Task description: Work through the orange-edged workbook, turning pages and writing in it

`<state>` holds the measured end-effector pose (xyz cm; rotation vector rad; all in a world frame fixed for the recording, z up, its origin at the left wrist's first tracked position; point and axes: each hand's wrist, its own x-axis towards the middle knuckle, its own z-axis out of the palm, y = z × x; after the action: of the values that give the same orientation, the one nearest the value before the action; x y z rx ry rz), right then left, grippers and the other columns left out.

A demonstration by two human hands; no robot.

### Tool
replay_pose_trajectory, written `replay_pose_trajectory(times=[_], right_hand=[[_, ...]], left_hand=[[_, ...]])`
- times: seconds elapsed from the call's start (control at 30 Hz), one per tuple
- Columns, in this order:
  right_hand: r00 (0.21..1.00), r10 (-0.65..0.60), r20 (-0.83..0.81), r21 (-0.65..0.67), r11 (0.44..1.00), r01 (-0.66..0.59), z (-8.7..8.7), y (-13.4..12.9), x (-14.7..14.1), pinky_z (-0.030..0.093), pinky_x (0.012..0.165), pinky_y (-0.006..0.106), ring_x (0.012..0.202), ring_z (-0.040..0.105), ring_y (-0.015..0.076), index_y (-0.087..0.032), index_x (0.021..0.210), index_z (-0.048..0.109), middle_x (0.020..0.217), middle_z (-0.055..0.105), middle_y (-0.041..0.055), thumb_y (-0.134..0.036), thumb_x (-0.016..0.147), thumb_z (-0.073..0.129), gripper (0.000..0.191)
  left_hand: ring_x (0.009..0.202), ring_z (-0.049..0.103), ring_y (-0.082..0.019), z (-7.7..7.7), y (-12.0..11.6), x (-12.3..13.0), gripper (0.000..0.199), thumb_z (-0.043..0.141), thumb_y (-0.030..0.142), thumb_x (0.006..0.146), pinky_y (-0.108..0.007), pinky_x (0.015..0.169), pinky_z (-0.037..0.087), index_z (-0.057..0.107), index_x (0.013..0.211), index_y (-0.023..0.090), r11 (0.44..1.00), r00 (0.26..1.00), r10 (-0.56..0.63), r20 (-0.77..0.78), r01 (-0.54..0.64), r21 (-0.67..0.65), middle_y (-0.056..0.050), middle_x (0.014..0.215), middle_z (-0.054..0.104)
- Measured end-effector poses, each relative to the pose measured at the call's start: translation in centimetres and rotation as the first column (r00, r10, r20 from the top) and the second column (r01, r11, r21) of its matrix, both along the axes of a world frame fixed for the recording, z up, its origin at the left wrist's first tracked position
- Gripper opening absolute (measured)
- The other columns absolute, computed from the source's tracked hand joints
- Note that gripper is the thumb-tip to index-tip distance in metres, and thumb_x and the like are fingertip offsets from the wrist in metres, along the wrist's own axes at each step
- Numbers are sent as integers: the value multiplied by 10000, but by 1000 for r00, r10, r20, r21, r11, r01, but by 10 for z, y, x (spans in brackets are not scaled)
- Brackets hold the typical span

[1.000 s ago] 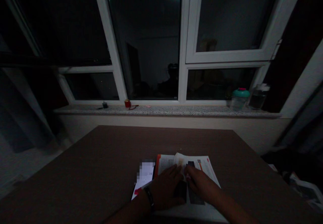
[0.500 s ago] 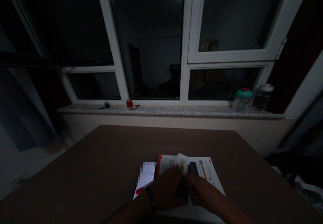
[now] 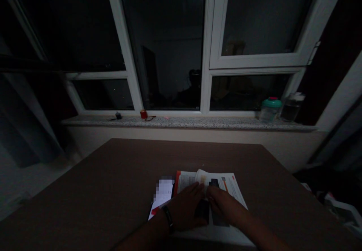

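Observation:
A printed magazine point(image 3: 236, 191) with white pages, dark pictures and a red-orange edge lies spread on the table. My left hand point(image 3: 188, 202), a dark band on its wrist, rests flat across the left side, fingers stretched out and thumb apart. Close against it, my right hand point(image 3: 223, 202) has curled fingers at the inner fold, closed on a page point(image 3: 200, 175) whose top edge bulges up between the hands. Its fingertips are partly hidden in the dim light. Left of the magazine lies a phone point(image 3: 164, 192) with a lit screen, partly covered by my left forearm.
The brown table point(image 3: 127, 175) reaches toward a speckled windowsill point(image 3: 186, 122). On the sill stand a teal-lidded bottle point(image 3: 270, 109), a clear jar point(image 3: 292, 107), a small red object point(image 3: 143, 114) and a small dark bottle point(image 3: 118, 115). Grey curtain point(image 3: 22, 130) hangs at left.
The whole view has shifted slightly. Both hands keep almost the same place on the magazine, and the right fingers stay curled by the fold.

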<state>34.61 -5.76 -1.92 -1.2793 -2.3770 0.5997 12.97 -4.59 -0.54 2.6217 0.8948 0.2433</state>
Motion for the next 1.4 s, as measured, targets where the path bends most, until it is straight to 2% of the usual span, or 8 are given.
replay_pose_trajectory(times=[0.13, 0.33, 0.57, 0.7, 0.97, 1.13, 1.3, 1.4], right_hand=[[1000, -21, 22, 21, 1000, 20, -3, 4, 1, 417, 750, 269, 827, 576, 174, -195, 974, 531, 929, 612, 52, -81, 870, 399, 204], [997, 75, 28, -31, 997, -74, 5, -11, -4, 411, 736, 241, 837, 589, 165, -200, 978, 551, 945, 628, 51, -102, 864, 424, 196], [999, -39, -19, 87, 995, 40, -13, 16, 8, 407, 723, 268, 794, 554, 170, -201, 928, 494, 884, 594, 32, -88, 866, 400, 160], [997, -59, -40, 121, 991, 63, -10, 14, 12, 400, 715, 276, 798, 541, 180, -208, 909, 485, 869, 580, 27, -105, 886, 392, 140], [993, -61, -98, 57, 996, 67, -2, 6, 9, 408, 744, 273, 853, 554, 179, -208, 947, 485, 933, 585, 35, -89, 874, 406, 161], [997, -49, -58, 46, 998, 52, -2, 2, 1, 412, 755, 295, 838, 541, 189, -197, 907, 488, 920, 584, 47, -97, 878, 399, 137], [994, 83, -64, 10, 997, -82, 2, -11, -3, 410, 774, 281, 859, 536, 179, -202, 935, 516, 973, 604, 46, -62, 840, 416, 197], [999, 30, -44, 30, 999, -28, -2, -6, 1, 405, 759, 286, 839, 527, 184, -196, 916, 519, 939, 593, 48, -68, 838, 421, 179]], left_hand=[[1410, 213, -338, 4, -1, 0, 879, 726, 536, 783, -474, 1136, 226, 314, 1470, 174, 1000, 1000, -18, 8, 18, -11, -142, 1541, 261], [1410, 210, -340, 1, 1, 0, 910, 726, 537, 785, -466, 1141, 221, 284, 1481, 151, 1000, 1000, -14, 17, 14, -7, -162, 1532, 273], [1417, 195, -327, 2, -3, -1, 777, 715, 505, 808, -466, 1141, 219, 371, 1423, 177, 1000, 999, -28, 20, 28, 11, -137, 1548, 244], [1424, 167, -325, 1, -2, -2, 715, 707, 486, 825, -467, 1140, 221, 409, 1392, 167, 999, 1000, 9, 4, -9, 36, -143, 1561, 200], [1386, 278, -309, 0, 1, -2, 735, 708, 421, 825, -452, 1132, 238, 371, 1439, 199, 997, 999, 50, -16, -49, 55, -120, 1510, 337], [1389, 270, -312, 0, 1, -1, 764, 716, 410, 812, -454, 1133, 233, 358, 1452, 193, 998, 999, 38, -23, -37, 45, -123, 1523, 311], [1382, 290, -309, 6, -2, 0, 743, 715, 398, 810, -443, 1127, 252, 387, 1432, 158, 998, 998, 57, -37, -56, 38, -143, 1503, 344], [1390, 275, -303, 5, -2, -1, 745, 709, 398, 816, -437, 1133, 239, 375, 1438, 157, 998, 999, 42, -27, -41, 43, -143, 1512, 326]])
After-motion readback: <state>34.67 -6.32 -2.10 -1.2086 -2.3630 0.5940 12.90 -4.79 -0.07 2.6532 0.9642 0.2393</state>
